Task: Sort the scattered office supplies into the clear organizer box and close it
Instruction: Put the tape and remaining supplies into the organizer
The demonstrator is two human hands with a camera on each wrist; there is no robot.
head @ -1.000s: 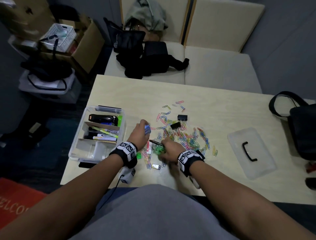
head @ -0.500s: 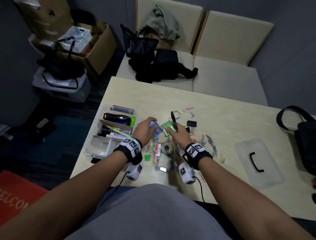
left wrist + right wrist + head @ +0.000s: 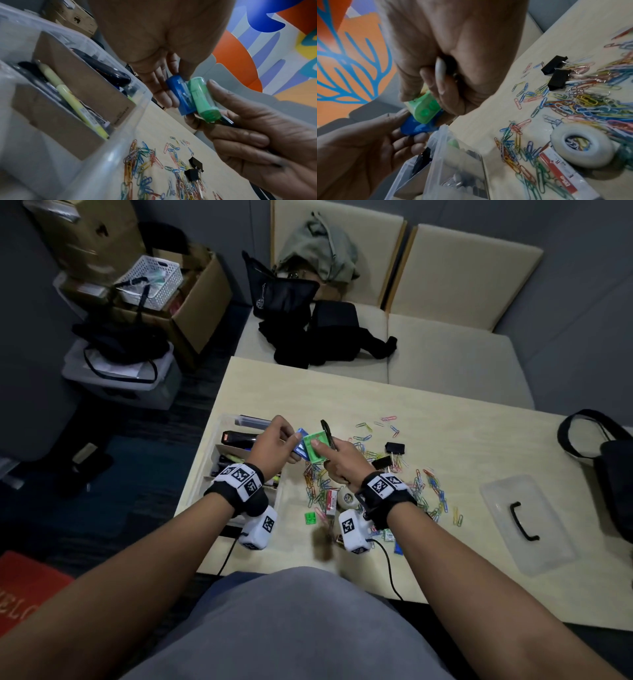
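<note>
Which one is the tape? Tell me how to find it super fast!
Look at the pale wooden table and find the big pile of coloured paper clips. At the pile's near edge, just below the right hand, lies the tape roll. It is the only white ring there, like a little doughnut, next to a flat red and white box.
</note>
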